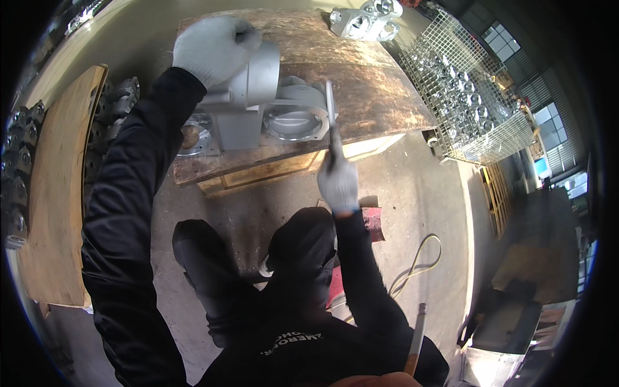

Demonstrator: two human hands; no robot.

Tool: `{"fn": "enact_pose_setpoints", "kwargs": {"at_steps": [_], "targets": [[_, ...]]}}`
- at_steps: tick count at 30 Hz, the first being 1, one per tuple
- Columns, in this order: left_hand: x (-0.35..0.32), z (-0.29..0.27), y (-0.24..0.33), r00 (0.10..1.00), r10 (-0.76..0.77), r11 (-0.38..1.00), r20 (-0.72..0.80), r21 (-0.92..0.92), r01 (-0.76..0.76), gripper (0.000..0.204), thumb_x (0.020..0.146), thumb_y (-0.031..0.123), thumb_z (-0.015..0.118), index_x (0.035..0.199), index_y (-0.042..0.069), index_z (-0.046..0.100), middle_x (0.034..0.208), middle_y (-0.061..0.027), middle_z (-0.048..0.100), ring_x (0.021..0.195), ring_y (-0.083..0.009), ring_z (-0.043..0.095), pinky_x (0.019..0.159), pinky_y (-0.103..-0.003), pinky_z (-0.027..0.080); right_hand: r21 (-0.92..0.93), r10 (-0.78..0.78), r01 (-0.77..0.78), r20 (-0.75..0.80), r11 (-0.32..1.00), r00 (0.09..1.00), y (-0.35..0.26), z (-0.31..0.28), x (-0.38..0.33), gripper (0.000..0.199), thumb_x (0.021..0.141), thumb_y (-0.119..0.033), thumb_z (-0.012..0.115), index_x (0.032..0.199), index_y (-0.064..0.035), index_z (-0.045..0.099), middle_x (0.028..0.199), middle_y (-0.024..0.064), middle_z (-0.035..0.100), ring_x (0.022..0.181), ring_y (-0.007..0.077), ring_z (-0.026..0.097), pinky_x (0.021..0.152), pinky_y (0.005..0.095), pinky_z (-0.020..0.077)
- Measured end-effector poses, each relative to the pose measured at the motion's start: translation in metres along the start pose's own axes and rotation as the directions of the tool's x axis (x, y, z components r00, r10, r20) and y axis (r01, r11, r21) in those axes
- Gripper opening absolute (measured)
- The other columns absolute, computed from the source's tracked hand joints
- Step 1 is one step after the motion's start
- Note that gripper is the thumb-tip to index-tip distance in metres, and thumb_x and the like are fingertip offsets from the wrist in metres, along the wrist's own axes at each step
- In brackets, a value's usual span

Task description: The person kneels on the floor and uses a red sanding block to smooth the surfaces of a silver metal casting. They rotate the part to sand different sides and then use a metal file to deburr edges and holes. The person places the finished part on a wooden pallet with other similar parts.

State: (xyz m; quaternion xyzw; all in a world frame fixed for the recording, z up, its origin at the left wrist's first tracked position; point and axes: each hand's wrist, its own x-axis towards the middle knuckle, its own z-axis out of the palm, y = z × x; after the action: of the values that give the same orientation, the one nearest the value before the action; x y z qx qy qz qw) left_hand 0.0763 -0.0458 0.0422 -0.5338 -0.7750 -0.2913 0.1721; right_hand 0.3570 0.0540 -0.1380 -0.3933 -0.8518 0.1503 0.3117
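A grey metal casting (248, 116) with round flanged openings sits near the front edge of the wooden bench top. My left hand (213, 48), in a white knit glove, is curled closed over its upper left end; the fingertips are partly hidden. In my right hand (338, 184), also gloved, is a file (331, 106) with a dark handle. Its narrow silver blade points away from me and lies along the right side of the casting's right-hand flange (296, 122). The index finger stretches along the file's handle.
The wooden bench (361, 84) carries another bright casting (364, 24) at its far edge. On the right stands a wire cage (474, 97) full of metal parts. A wooden board (61, 193) and several castings are at left. A yellowish hose (419, 264) loops on the floor.
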Motion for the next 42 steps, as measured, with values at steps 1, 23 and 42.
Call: {"fn": "enact_pose_setpoints", "kwargs": {"at_steps": [1,23,42], "targets": [[0.001,-0.001,0.000,1.000,-0.006,1.000,0.005,0.018,0.006,0.037,0.100,0.041,0.062,0.114,0.010,0.079,0.103,-0.0144,0.077,0.098,-0.0359,0.073,0.088,-0.044,0.057,0.004,0.096,-0.097,0.068,0.995,0.993,0.001,-0.001,0.001,0.060,0.102,-0.013,0.058,0.161,-0.0157,0.047,0.075,0.0248,0.069,0.068,0.0415,0.070,0.063,0.0511,0.0555],[0.004,0.002,-0.004,0.999,0.034,0.999,0.010,0.031,-0.034,0.028,0.101,0.027,0.067,0.113,0.004,0.078,0.100,-0.0176,0.077,0.090,-0.0329,0.075,0.081,-0.039,0.057,0.629,-0.031,-0.327,0.488,0.705,0.872,0.079,-0.042,0.073,0.043,0.113,-0.019,0.050,0.156,-0.0164,0.056,0.061,-0.0046,0.050,0.041,0.0056,0.043,0.039,0.0237,0.0368],[0.004,-0.001,0.000,0.999,0.018,1.000,0.027,-0.008,-0.018,0.023,0.099,0.018,0.070,0.111,0.000,0.078,0.099,-0.0169,0.076,0.088,-0.0284,0.075,0.079,-0.038,0.058,0.602,-0.385,0.164,0.258,0.782,0.886,0.101,-0.005,0.126,0.042,0.108,0.000,0.053,0.149,-0.0018,0.058,0.149,0.0136,0.064,0.139,0.0186,0.056,0.117,0.0313,0.0394]]}}
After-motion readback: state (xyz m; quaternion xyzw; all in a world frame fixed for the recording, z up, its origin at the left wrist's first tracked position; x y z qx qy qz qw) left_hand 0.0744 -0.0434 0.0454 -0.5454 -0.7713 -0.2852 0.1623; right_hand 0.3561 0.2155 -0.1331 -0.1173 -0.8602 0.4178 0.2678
